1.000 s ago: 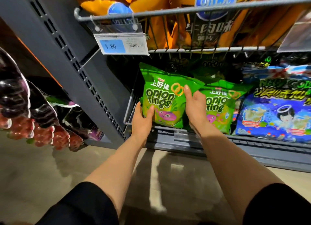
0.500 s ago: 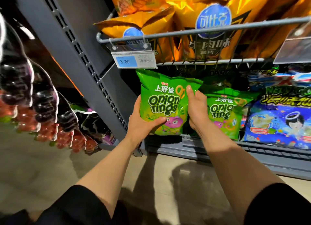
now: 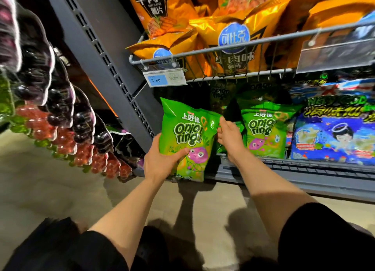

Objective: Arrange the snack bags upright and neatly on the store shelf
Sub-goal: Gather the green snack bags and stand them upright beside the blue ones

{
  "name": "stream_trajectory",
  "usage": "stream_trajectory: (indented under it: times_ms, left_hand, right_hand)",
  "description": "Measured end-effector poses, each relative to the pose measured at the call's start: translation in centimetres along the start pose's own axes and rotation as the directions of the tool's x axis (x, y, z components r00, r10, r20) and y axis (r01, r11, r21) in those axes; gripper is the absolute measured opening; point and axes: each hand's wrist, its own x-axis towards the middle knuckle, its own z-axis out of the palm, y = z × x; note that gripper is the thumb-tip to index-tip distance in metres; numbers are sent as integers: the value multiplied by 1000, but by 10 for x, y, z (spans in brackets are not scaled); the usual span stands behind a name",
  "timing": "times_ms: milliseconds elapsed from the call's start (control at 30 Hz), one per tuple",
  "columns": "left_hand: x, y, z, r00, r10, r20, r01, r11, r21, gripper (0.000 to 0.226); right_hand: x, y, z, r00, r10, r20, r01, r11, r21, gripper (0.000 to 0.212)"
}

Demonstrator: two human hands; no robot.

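1. Left hand (image 3: 162,163) is gripping the front green bag (image 3: 187,141) low on its left side, thumb across the front near the cartoon onion, fingers tucked behind.
2. That bag says "Onion rings" and is pretty much upright, top tilted a bit left. Its bottom edge hangs below and in front of the lower shelf (image 3: 304,175), so it's out of the row, not sitting in it.
3. Right hand (image 3: 228,136) is at the bag's upper right edge, fingers loosely curled and touching the crinkled side. Honestly can't tell if it's pinching the bag or just resting against it.
4. Second green bag (image 3: 265,128) stands upright on the lower shelf just right of the right hand, facing out. More green bags sit behind it in the dark, hard to make out.
5. Blue bag (image 3: 332,136) with a cartoon kid and halo is right beside the second green one, also upright on that shelf.
6. Up top there's a wire basket (image 3: 233,49) stuffed with orange chip bags (image 3: 235,37), leaning every which way. A price tag (image 3: 164,79) reading 3 80 hangs off its front left.
7. A grey slotted upright (image 3: 105,67) runs diagonally to the left of the bags, and past it are rows of dark and red candy packs (image 3: 60,116), blurry.
8. Both forearms are bare, black sleeves at the bottom of the view, beige floor (image 3: 50,189) underneath.
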Motion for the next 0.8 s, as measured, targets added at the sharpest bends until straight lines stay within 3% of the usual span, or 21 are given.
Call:
stream_trajectory:
  times_ms: [100, 233, 433, 533, 667, 800]
  left_hand:
    - [-15, -8, -6, 998, -59, -15, 60, 993, 105, 86]
    - [-22, -21, -5, 992, -116, -56, 122, 987, 107, 83]
    - [-26, -43, 9, 984, -97, -150, 121, 981, 155, 87]
    - [-23, -58, 16, 977, -115, -182, 146, 975, 169, 93]
    - [-19, -65, 25, 967, -133, -217, 166, 976, 141, 92]
    - [-12, -68, 34, 959, -165, -232, 185, 980, 67, 90]
  right_hand:
    - [-10, 15, -10, 999, 40, -20, -43, 991, -125, 38]
    - [-21, 16, -21, 997, 52, -62, -66, 966, -250, 25]
    - [-18, 28, -19, 993, 89, -75, -113, 907, -406, 49]
    - [-12, 34, -12, 986, 144, -86, -166, 912, -376, 64]
    - [6, 34, -2, 966, 217, -141, -237, 960, -146, 94]
    - [10, 37, 14, 987, 158, 0, -158, 987, 41, 111]
